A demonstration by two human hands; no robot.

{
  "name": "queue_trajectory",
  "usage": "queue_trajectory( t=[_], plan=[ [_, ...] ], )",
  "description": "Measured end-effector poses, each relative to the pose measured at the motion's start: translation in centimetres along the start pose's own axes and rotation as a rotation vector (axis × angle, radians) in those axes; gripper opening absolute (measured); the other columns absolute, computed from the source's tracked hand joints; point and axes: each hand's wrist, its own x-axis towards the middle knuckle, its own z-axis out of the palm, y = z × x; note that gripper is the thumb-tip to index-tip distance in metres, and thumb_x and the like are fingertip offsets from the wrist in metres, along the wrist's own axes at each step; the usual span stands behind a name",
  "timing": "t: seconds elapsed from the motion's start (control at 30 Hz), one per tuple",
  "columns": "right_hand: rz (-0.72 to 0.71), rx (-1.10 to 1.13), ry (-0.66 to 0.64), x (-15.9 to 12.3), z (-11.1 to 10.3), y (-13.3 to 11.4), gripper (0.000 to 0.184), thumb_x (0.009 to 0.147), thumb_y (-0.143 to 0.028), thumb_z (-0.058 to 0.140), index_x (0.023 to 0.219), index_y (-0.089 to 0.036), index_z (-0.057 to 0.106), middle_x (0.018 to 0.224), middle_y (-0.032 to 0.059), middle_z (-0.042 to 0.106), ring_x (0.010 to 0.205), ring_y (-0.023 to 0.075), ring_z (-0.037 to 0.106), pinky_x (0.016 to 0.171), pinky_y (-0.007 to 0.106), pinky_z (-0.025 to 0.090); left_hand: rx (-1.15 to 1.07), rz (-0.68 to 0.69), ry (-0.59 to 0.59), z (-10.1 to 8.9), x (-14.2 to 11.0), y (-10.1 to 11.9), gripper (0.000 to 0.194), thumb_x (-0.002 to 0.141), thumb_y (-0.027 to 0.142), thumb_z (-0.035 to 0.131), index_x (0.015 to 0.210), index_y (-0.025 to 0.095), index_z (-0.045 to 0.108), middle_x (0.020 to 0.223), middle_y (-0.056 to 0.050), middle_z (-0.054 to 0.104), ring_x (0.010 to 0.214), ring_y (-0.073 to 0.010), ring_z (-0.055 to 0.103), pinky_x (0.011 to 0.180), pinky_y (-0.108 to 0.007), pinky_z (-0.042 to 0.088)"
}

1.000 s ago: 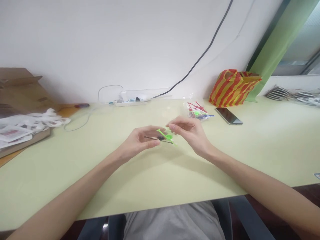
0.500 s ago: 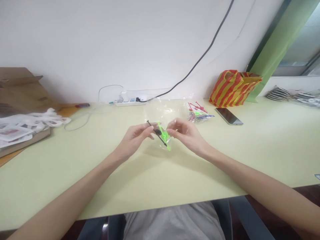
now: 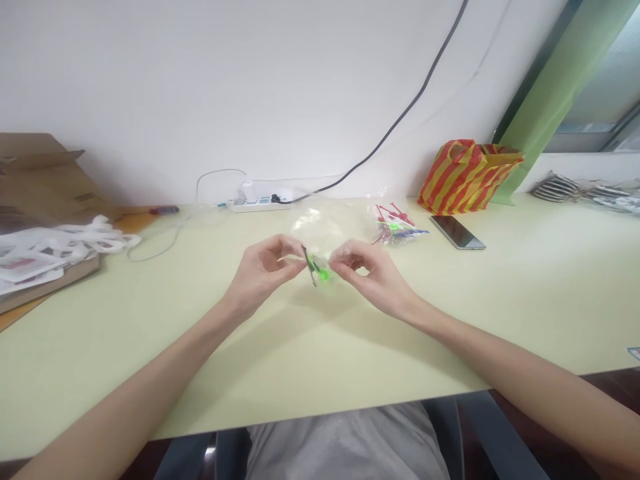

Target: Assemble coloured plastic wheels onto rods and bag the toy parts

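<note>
Between my hands, above the tabletop, is a clear plastic bag (image 3: pixel 313 227), thin and shiny, with a bright green plastic piece (image 3: pixel 324 274) that appears to be inside it. My left hand (image 3: pixel 263 267) is closed in a pinch on a thin black plastic piece (image 3: pixel 310 267), which points downward across the green one. With thumb and forefinger together, my right hand (image 3: pixel 367 270) grips the bag's right side. Motion blurs both pieces, and I cannot tell whether the black one is inside or outside the bag.
Behind my right hand lies another clear bag of red, green and blue pieces (image 3: pixel 395 223). A phone (image 3: pixel 457 232) and a striped bag (image 3: pixel 467 177) are farther right. A power strip (image 3: pixel 260 205) sits by the wall; a cardboard box (image 3: pixel 45 177) and white straps (image 3: pixel 65 247) occupy the left.
The black piece has turned steeper and sits closer to my left fingertips. The green piece has shifted slightly left and looks foreshortened. My right hand has moved slightly left with the bag.
</note>
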Motion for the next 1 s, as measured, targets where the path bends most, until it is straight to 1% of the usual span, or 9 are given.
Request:
queue_trajectory(
  t=[0.1, 0.2, 0.33, 0.4, 0.5, 0.6, 0.77, 0.87, 1.0],
  plan=[
    [0.056, 0.100, 0.010, 0.0, 0.1, 0.1, 0.016, 0.096, -0.036, 0.067, 0.091, -0.020, 0.069, 0.091, 0.0035, 0.072, 0.071, 0.0152, 0.066, 0.064, 0.031, 0.055, -0.085, -0.064, -0.162, 0.0, 0.0, 0.0, 0.030, 0.085, 0.035, 0.083, 0.093, 0.021, 0.058, 0.111, -0.008, 0.076, 0.100, -0.0234, 0.072, 0.087, -0.038, 0.060],
    [0.063, 0.077, 0.019, 0.2, 0.0, 0.0, 0.016, 0.095, -0.036, 0.068, 0.095, -0.021, 0.071, 0.091, 0.0040, 0.072, 0.073, 0.0165, 0.068, 0.063, 0.031, 0.056, -0.079, -0.162, -0.281, 0.0, -0.1, 0.0, 0.040, 0.085, 0.037, 0.084, 0.114, 0.022, 0.061, 0.110, -0.010, 0.079, 0.094, -0.0258, 0.076, 0.084, -0.039, 0.062],
    [0.050, -0.036, 0.089, 1.1, -1.7, 0.9, 0.023, 0.097, -0.031, 0.062, 0.118, -0.023, 0.067, 0.091, 0.0029, 0.069, 0.076, 0.0168, 0.067, 0.062, 0.029, 0.054, 0.021, -0.177, -0.210, 0.0, -0.1, -0.1, 0.038, 0.084, 0.043, 0.084, 0.112, 0.018, 0.072, 0.111, -0.013, 0.080, 0.090, -0.0275, 0.077, 0.080, -0.039, 0.063],
    [0.017, -0.215, 0.129, 1.9, -3.3, 2.1, 0.023, 0.096, -0.024, 0.060, 0.118, -0.022, 0.068, 0.095, 0.0039, 0.068, 0.079, 0.0171, 0.066, 0.066, 0.030, 0.052, 0.046, -0.168, -0.166, -0.2, 0.0, -0.2, 0.035, 0.085, 0.044, 0.083, 0.107, 0.018, 0.076, 0.117, -0.014, 0.079, 0.096, -0.0284, 0.076, 0.084, -0.040, 0.063],
    [0.015, -0.567, -0.003, 2.8, -5.9, 4.3, 0.017, 0.092, -0.014, 0.060, 0.102, -0.020, 0.074, 0.101, 0.0072, 0.067, 0.085, 0.0192, 0.063, 0.077, 0.035, 0.049, 0.050, -0.149, -0.139, -0.4, 0.3, -0.4, 0.035, 0.089, 0.049, 0.078, 0.105, 0.018, 0.080, 0.117, -0.015, 0.080, 0.104, -0.0300, 0.074, 0.086, -0.040, 0.062],
    [0.041, -0.705, -0.219, 3.1, -7.5, 5.7, 0.016, 0.092, -0.013, 0.063, 0.095, -0.019, 0.077, 0.099, 0.0087, 0.065, 0.095, 0.0233, 0.062, 0.080, 0.035, 0.046, 0.040, -0.158, -0.152, -0.5, 0.4, -0.3, 0.035, 0.089, 0.050, 0.078, 0.100, 0.017, 0.080, 0.111, -0.015, 0.081, 0.103, -0.0307, 0.075, 0.083, -0.040, 0.063],
    [0.078, -0.719, -0.406, 2.7, -7.5, 5.5, 0.015, 0.086, -0.010, 0.070, 0.092, -0.021, 0.079, 0.094, 0.0078, 0.065, 0.088, 0.0228, 0.061, 0.073, 0.032, 0.043, -0.049, -0.204, -0.160, -0.3, 0.2, 0.2, 0.031, 0.083, 0.039, 0.086, 0.092, 0.019, 0.064, 0.101, -0.013, 0.082, 0.094, -0.0312, 0.078, 0.075, -0.040, 0.063],
    [0.101, -0.660, -0.428, 2.7, -7.2, 4.5, 0.013, 0.084, -0.008, 0.070, 0.081, -0.020, 0.074, 0.086, 0.0055, 0.066, 0.078, 0.0197, 0.059, 0.067, 0.031, 0.039, -0.074, -0.241, -0.198, -0.3, 0.0, 0.4, 0.036, 0.086, 0.041, 0.084, 0.093, 0.021, 0.055, 0.104, -0.012, 0.081, 0.094, -0.0303, 0.079, 0.075, -0.040, 0.063],
    [0.112, -0.403, -0.320, 3.0, -7.0, 3.0, 0.015, 0.090, -0.030, 0.071, 0.079, -0.020, 0.066, 0.073, 0.0006, 0.063, 0.067, 0.0159, 0.055, 0.062, 0.030, 0.039, -0.083, -0.296, -0.284, -0.4, -0.1, 0.1, 0.035, 0.091, 0.049, 0.076, 0.098, 0.021, 0.056, 0.104, -0.014, 0.082, 0.093, -0.0307, 0.079, 0.071, -0.037, 0.063]
  ],
)
